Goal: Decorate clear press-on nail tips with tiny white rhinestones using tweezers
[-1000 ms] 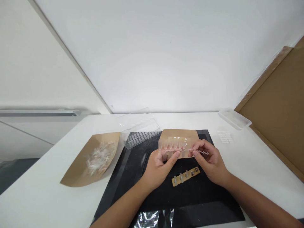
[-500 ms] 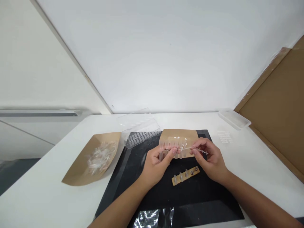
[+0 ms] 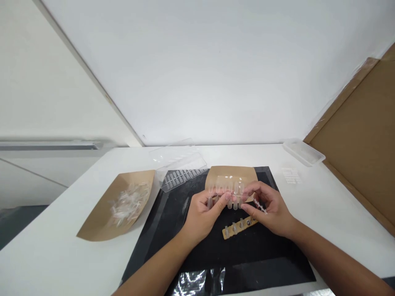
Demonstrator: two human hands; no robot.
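Observation:
My left hand [image 3: 205, 216] grips the left end of a clear plastic strip of false nail tips [image 3: 225, 192]. My right hand [image 3: 271, 211] pinches the strip's thin runner [image 3: 259, 206], whose end angles down to the right. A kraft paper sheet [image 3: 231, 173] lies behind and beneath the strip. Just below my right fingers sits a tan strip [image 3: 239, 228] bearing several clear tips and dark round spots, partly hidden by that hand. Both hands are above a black mat [image 3: 271, 263].
A kraft paper sheet [image 3: 92, 226] holds a heap of loose clear nail tips [image 3: 129, 203] left of the mat. Behind stand a clear box of tips [image 3: 180, 176] and a plastic tray [image 3: 304, 153]. Cardboard [image 3: 354, 139] rises at right.
My right hand has moved left and closer to my left hand. The runner's end now tilts downward instead of lying nearly level.

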